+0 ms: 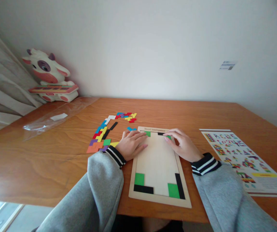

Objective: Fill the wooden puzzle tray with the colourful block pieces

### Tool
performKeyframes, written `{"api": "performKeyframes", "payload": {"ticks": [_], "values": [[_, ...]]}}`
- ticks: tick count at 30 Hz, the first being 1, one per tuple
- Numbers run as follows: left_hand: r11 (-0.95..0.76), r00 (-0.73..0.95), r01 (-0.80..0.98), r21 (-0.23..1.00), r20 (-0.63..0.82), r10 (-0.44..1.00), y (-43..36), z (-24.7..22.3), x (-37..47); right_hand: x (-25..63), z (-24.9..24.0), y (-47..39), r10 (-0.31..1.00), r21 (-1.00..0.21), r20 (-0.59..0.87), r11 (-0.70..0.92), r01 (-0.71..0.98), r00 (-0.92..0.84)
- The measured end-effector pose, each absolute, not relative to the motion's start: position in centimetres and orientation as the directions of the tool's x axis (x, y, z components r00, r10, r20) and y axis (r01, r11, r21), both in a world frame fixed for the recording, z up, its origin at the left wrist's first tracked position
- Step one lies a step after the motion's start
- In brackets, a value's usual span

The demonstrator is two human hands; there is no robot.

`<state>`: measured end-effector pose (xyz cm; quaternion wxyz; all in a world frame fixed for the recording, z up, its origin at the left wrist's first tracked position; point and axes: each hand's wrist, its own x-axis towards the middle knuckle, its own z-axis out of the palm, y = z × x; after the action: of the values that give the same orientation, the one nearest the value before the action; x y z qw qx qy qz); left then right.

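Observation:
A wooden puzzle board (155,161) lies in front of me, with a raised rim and a printed top edge. My left hand (131,145) rests over its upper left edge, fingers stretched out beside a green square (148,133). At the upper right corner, my right hand (184,145) has its fingers extended over a black strip (161,133) and another green square (169,137), partly hiding both. In the lower left corner sit a green square (139,179) and a black strip (143,189); the lower right holds a green square (173,190) and an upright black strip (180,186).
Loose coloured puzzle pieces (102,133) lie left of the board, some behind my left wrist. A printed pattern sheet (244,161) is at the right. Farther left are a clear plastic bag (58,117) and a cow-shaped toy keyboard (53,88) against the wall.

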<state>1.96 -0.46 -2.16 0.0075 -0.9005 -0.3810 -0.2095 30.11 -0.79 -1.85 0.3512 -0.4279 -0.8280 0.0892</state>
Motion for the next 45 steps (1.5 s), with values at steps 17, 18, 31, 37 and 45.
{"api": "performKeyframes", "payload": {"ticks": [17,18,31,37,45], "values": [[-0.267,0.208,0.956,0.124,0.359,0.91,2.8,-2.6,-4.0,30.0,-1.7,-0.9,0.774,-0.467,0.505,0.617,0.633,-0.382],[-0.289,0.223,0.946,0.148,0.355,0.908,2.8,-2.6,-3.9,30.0,-1.7,-0.9,0.773,-0.468,0.506,0.618,0.632,-0.382],[-0.595,0.361,0.775,0.211,0.625,0.693,2.2,-2.1,-2.7,30.1,-1.9,-0.8,0.77,-0.459,0.5,0.623,0.634,-0.396],[-0.843,0.622,0.535,0.055,0.649,0.437,0.0,-1.4,0.6,30.1,-2.0,-0.8,0.777,-0.459,0.493,0.614,0.641,-0.391],[-0.819,0.662,0.573,0.033,0.57,0.487,-1.0,-1.5,2.0,30.0,-2.0,-0.8,0.777,-0.464,0.492,0.615,0.638,-0.391]]}}
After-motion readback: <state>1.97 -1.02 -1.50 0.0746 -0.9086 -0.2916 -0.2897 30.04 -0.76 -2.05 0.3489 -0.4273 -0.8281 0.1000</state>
